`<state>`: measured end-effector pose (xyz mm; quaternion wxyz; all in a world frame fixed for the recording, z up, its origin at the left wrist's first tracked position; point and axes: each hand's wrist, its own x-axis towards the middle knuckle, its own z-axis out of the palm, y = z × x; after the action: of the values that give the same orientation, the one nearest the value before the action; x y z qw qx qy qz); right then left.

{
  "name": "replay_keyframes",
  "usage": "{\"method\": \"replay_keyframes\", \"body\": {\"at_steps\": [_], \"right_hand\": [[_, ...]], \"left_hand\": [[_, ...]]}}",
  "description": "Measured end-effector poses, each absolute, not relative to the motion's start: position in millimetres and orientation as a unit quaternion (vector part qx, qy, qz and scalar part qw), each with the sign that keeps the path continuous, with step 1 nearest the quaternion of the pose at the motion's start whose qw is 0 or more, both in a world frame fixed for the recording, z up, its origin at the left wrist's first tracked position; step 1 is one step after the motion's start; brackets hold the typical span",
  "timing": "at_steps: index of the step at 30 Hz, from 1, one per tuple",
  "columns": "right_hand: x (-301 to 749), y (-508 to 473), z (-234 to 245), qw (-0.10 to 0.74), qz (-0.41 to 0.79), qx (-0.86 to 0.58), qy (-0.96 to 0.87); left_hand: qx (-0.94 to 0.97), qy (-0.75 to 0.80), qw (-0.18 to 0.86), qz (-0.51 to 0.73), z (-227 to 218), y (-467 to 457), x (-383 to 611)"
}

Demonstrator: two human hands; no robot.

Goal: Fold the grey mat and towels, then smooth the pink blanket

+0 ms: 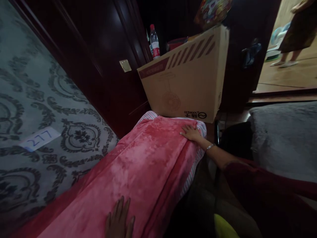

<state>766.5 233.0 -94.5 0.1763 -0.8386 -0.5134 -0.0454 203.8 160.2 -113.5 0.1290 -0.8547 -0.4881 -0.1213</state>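
A pink plush blanket [143, 165] lies spread along a narrow bed, over a striped sheet [195, 158] that shows at its far and right edges. My left hand [120, 219] rests flat on the near part of the blanket, fingers stretched out. My right hand [190, 133] lies flat on the blanket's far right corner, fingers extended, a thin bracelet on the wrist and a dark red sleeve behind it.
A large cardboard box [188, 86] stands at the far end of the bed, a water bottle [155, 43] behind it. A patterned grey mattress [37, 125] leans at the left. Grey bedding [284, 138] lies at the right. Another person's legs [294, 36] stand in the doorway.
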Motion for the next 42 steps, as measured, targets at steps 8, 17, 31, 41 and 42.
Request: {"method": "replay_keyframes", "body": {"at_steps": [8, 17, 31, 41, 42], "right_hand": [[750.3, 211.5, -76.7, 0.165, -0.030, -0.836, -0.522], [715.4, 164.9, -88.1, 0.189, 0.034, -0.649, -0.737], [710.2, 140.5, -115.0, 0.266, -0.065, -0.629, -0.728], [609.1, 148.7, -100.8, 0.286, -0.093, -0.559, -0.773], [599.4, 147.1, -108.8, 0.272, -0.090, -0.553, -0.782]], "left_hand": [[-0.864, -0.477, 0.054, -0.150, -88.6, 148.1, 211.1], [-0.917, -0.361, 0.101, -0.140, -72.0, 117.0, 315.6], [-0.908, -0.378, 0.135, -0.122, -81.6, 97.2, 329.8], [-0.872, -0.464, 0.087, -0.130, -85.1, 59.6, 293.1], [-0.867, -0.475, 0.085, -0.129, -87.0, 52.2, 284.8]]}}
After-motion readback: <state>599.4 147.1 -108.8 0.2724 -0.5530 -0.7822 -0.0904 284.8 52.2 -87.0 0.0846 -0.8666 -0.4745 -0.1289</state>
